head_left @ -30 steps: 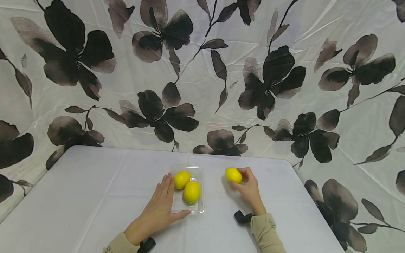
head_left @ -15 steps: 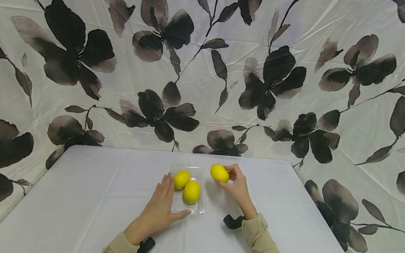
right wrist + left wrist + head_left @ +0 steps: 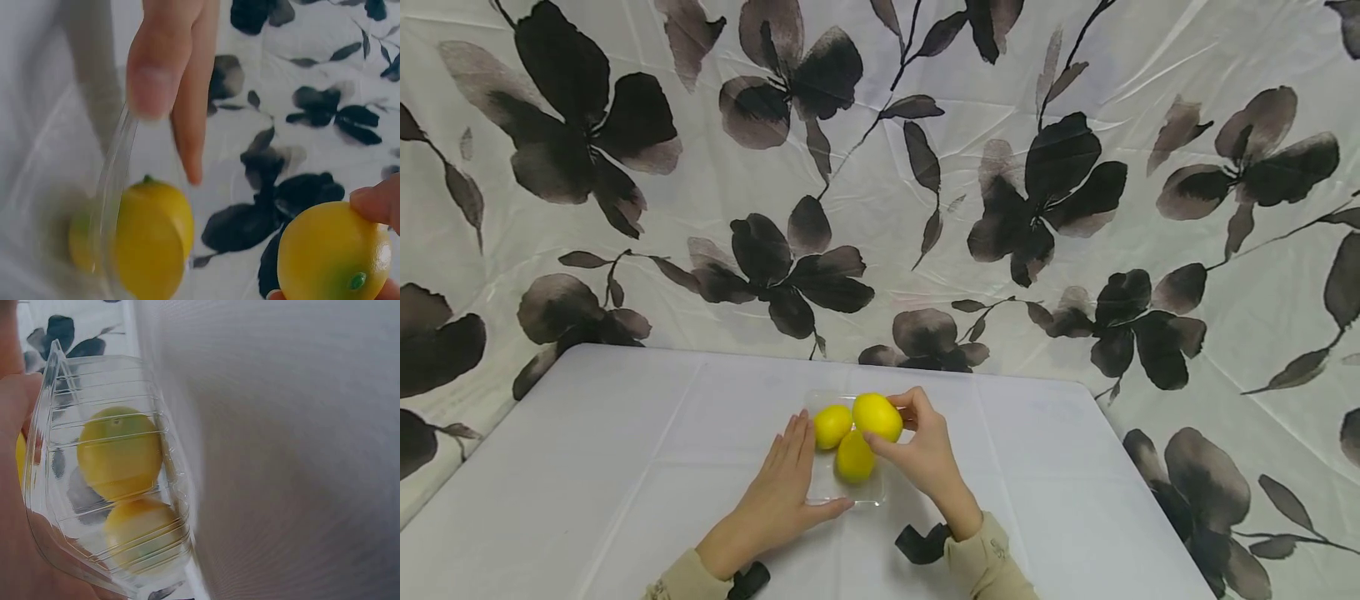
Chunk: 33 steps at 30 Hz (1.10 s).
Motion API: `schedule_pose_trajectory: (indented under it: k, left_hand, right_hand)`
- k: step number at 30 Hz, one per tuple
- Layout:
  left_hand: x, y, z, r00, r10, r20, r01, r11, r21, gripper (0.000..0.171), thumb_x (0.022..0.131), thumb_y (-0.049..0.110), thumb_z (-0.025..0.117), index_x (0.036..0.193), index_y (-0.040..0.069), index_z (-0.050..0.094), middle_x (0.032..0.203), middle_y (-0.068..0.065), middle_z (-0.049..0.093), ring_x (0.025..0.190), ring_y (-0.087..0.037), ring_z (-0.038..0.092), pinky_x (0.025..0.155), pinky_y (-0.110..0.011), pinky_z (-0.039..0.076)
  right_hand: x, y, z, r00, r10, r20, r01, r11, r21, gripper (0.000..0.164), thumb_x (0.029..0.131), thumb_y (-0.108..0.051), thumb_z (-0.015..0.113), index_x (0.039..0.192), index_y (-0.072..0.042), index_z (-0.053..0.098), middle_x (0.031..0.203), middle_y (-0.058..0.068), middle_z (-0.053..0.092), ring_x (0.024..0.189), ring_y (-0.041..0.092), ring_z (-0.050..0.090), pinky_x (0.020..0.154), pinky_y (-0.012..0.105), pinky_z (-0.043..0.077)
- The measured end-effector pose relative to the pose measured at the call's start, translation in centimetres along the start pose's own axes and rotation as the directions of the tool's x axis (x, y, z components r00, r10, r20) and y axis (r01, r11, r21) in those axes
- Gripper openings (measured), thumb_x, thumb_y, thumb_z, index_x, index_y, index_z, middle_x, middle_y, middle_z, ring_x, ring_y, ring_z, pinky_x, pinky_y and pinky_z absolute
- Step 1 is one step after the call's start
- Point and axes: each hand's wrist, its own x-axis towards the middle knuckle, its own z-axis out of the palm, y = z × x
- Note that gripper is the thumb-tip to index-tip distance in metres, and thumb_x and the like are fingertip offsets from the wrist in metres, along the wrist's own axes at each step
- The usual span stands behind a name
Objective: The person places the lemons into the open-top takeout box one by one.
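A clear plastic tray (image 3: 869, 495) rests on the table, with two yellow lemons (image 3: 833, 427) inside that touch each other. My left hand (image 3: 766, 498) lies along the tray's left side, fingers straight and thumb stretched across its near edge. In the left wrist view both lemons (image 3: 119, 453) show through the ribbed tray wall (image 3: 103, 369). My right hand (image 3: 928, 457) pinches a third lemon (image 3: 877, 417) between thumb and fingers, over the tray's far right part. The right wrist view shows this lemon (image 3: 331, 253), green stem spot visible, apart from those in the tray.
A white cloth covers the table (image 3: 587, 467). Behind its far edge hangs a white sheet (image 3: 910, 208) with dark flower prints. Black wrist devices (image 3: 922, 544) sit by both beige sleeves (image 3: 988, 562).
My right hand has carried its lemon leftward from beside the tray to above it. My left hand and the two lemons in the tray have stayed in place.
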Motion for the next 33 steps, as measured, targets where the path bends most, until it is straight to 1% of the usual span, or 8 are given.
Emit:
schedule_pose_trajectory:
  k: [4, 8, 12, 15, 20, 25, 33]
  left_hand:
    - [-0.1, 0.0, 0.1, 0.999, 0.018, -0.039, -0.018, 1.0, 0.001, 0.125, 0.081, 0.08, 0.054, 0.154, -0.011, 0.01, 0.163, -0.025, 0.0, 0.151, -0.038, 0.001, 0.12, -0.057, 0.01]
    - [-0.2, 0.1, 0.0, 0.996, 0.042, -0.078, -0.044, 0.999, -0.016, 0.122, 0.082, 0.076, 0.057, 0.152, -0.013, 0.013, 0.162, -0.028, 0.004, 0.15, -0.041, 0.005, 0.118, -0.059, 0.013]
    - [-0.3, 0.2, -0.1, 0.995, 0.058, -0.082, -0.059, 0.998, -0.012, 0.12, 0.083, 0.074, 0.059, 0.152, -0.014, 0.013, 0.161, -0.03, 0.005, 0.149, -0.042, 0.006, 0.118, -0.06, 0.014]
    - [-0.3, 0.2, -0.2, 0.995, 0.064, -0.073, -0.065, 0.998, -0.006, 0.12, 0.084, 0.072, 0.06, 0.152, -0.014, 0.012, 0.161, -0.029, 0.004, 0.149, -0.042, 0.005, 0.118, -0.06, 0.014]
    - [-0.2, 0.0, -0.1, 0.996, 0.062, -0.063, -0.064, 0.998, -0.019, 0.119, 0.084, 0.069, 0.062, 0.152, -0.014, 0.01, 0.161, -0.029, 0.003, 0.15, -0.042, 0.004, 0.118, -0.06, 0.013]
    - [-0.1, -0.1, 0.1, 0.998, 0.045, -0.044, -0.048, 0.997, -0.061, 0.121, 0.083, 0.064, 0.068, 0.153, -0.012, 0.005, 0.162, -0.027, 0.0, 0.15, -0.039, 0.002, 0.119, -0.059, 0.01]
    - [0.0, -0.1, -0.1, 0.999, 0.036, -0.018, -0.037, 0.996, -0.085, 0.122, 0.082, 0.047, 0.077, 0.153, -0.011, -0.003, 0.162, -0.026, -0.004, 0.151, -0.038, 0.001, 0.119, -0.058, 0.009]
  right_hand:
    - [-0.1, -0.7, 1.3, 0.999, -0.002, 0.045, 0.003, 1.0, -0.021, 0.041, 0.077, -0.015, 0.082, 0.108, -0.011, 0.056, 0.112, 0.003, 0.068, 0.094, 0.019, 0.065, 0.086, 0.035, 0.056]
    - [-0.5, -0.9, 2.6, 0.996, -0.004, 0.089, 0.011, 0.996, -0.083, 0.044, 0.073, -0.018, 0.083, 0.108, -0.011, 0.056, 0.109, 0.003, 0.068, 0.092, 0.019, 0.064, 0.081, 0.031, 0.055]
    - [-0.8, -0.8, 3.5, 0.99, -0.002, 0.142, 0.022, 0.991, -0.133, 0.049, 0.071, -0.019, 0.083, 0.111, -0.011, 0.055, 0.109, 0.004, 0.067, 0.093, 0.018, 0.062, 0.081, 0.028, 0.054]
    - [-0.9, -0.6, 3.8, 0.984, -0.004, 0.18, 0.031, 0.988, -0.15, 0.053, 0.07, -0.019, 0.082, 0.116, -0.011, 0.055, 0.11, 0.003, 0.064, 0.095, 0.016, 0.06, 0.084, 0.03, 0.054]
    - [-1.2, -0.1, 4.2, 0.978, -0.017, 0.208, 0.06, 0.977, -0.206, 0.055, 0.069, -0.022, 0.082, 0.118, -0.012, 0.058, 0.113, 0.0, 0.063, 0.1, 0.015, 0.058, 0.088, 0.034, 0.052]
    - [-1.4, 0.4, 4.6, 0.974, -0.029, 0.225, 0.098, 0.949, -0.3, 0.053, 0.07, -0.026, 0.083, 0.115, -0.013, 0.06, 0.112, -0.002, 0.063, 0.099, 0.014, 0.055, 0.086, 0.032, 0.05]
    - [-1.5, 0.0, 5.2, 0.964, -0.071, 0.255, 0.179, 0.884, -0.431, 0.049, 0.071, -0.032, 0.083, 0.109, -0.012, 0.061, 0.104, 0.0, 0.066, 0.091, 0.014, 0.052, 0.08, 0.028, 0.046]
